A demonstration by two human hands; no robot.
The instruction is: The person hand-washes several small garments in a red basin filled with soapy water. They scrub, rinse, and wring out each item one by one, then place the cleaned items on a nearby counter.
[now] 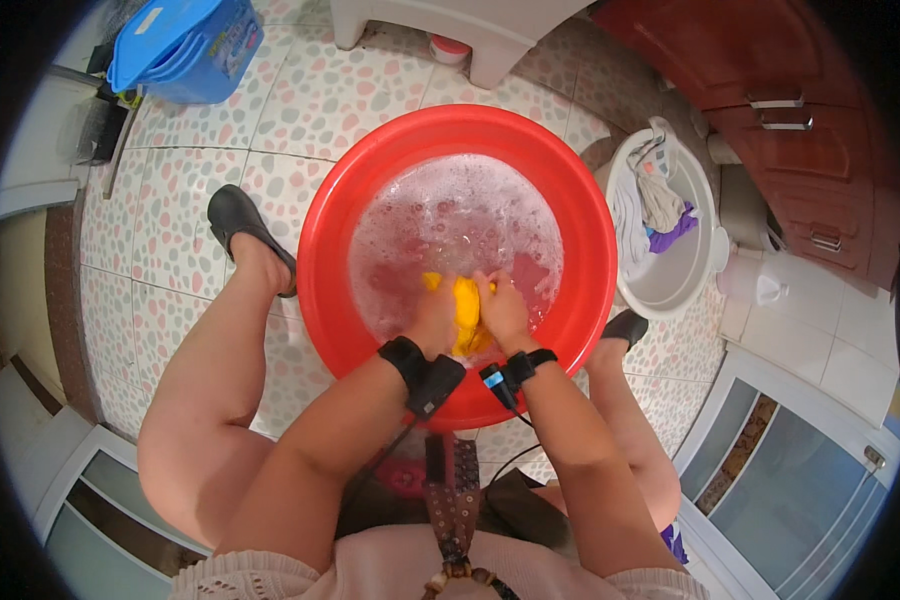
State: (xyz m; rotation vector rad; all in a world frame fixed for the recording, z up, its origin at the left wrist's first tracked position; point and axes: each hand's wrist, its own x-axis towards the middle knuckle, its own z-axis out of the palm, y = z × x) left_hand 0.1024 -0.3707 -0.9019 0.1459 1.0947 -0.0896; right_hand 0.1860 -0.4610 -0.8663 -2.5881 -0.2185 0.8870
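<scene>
both hands, left grip [435, 318] and right grip [502, 310], clenched side by side.

Open suds [440, 225] beyond red basin rim [320, 250]

Home washroom: tiled floor [310, 95], soapy basin [370, 170], laundry.

Both hands [470, 310] grip yellow cloth [467, 303] in red basin [325, 250].
</scene>
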